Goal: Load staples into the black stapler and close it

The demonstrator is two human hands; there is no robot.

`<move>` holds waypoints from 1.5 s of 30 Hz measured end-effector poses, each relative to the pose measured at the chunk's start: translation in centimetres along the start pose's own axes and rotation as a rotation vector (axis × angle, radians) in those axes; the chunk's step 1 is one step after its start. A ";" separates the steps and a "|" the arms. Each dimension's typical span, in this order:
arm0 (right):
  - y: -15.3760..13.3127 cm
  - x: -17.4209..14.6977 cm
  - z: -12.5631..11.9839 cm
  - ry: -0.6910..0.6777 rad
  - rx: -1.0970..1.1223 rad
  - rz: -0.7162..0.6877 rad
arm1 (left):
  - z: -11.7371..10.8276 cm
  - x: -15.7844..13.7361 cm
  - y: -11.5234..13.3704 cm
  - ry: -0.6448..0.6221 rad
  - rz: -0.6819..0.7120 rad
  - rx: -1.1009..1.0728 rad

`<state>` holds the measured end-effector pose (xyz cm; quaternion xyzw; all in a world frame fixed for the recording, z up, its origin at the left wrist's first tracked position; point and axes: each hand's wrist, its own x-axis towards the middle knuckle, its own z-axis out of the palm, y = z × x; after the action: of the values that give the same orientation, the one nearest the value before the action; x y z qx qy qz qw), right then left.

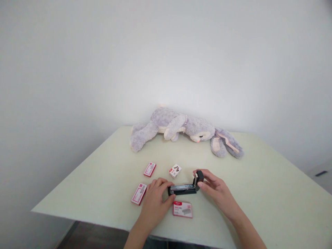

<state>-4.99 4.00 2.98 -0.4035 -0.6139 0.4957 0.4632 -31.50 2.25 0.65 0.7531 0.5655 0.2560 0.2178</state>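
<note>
A black stapler (183, 189) lies on the table with its top arm swung up, so the metal staple channel shows. Thumb and fingers of my left hand (158, 200) pinch its left end. The raised arm at the right end is gripped between the thumb and fingers of my right hand (215, 186). Just below the stapler is a red and white staple box (182, 209). Another staple box (139, 194) sits left of my left hand, close to its fingers. A small white box (175, 171) with a stapler picture stands behind the stapler.
One more red and white box (149, 169) lies farther back on the left. A grey plush rabbit (178, 124) stretches along the back of the pale table (272, 186), against the white wall (166, 52). The table's front edge is near my wrists.
</note>
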 end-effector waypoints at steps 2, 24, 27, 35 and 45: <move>0.1 0.0 0.1 -0.006 0.002 0.001 | 0.0 0.0 0.0 0.001 0.003 -0.005; 0.9 0.3 0.4 -0.013 0.010 -0.035 | 0.2 0.0 -0.2 0.010 -0.002 0.007; 1.0 0.3 0.5 -0.001 0.004 -0.044 | 0.2 0.0 -0.2 0.009 0.001 0.004; 1.2 0.5 0.6 -0.005 -0.013 -0.041 | 0.1 0.0 -0.2 0.006 0.003 -0.009; 1.1 0.7 0.9 -0.010 -0.032 -0.040 | 0.0 0.0 -0.2 0.013 0.005 -0.007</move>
<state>-6.00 4.67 1.94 -0.3961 -0.6321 0.4782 0.4635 -31.64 2.26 0.49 0.7520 0.5643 0.2636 0.2160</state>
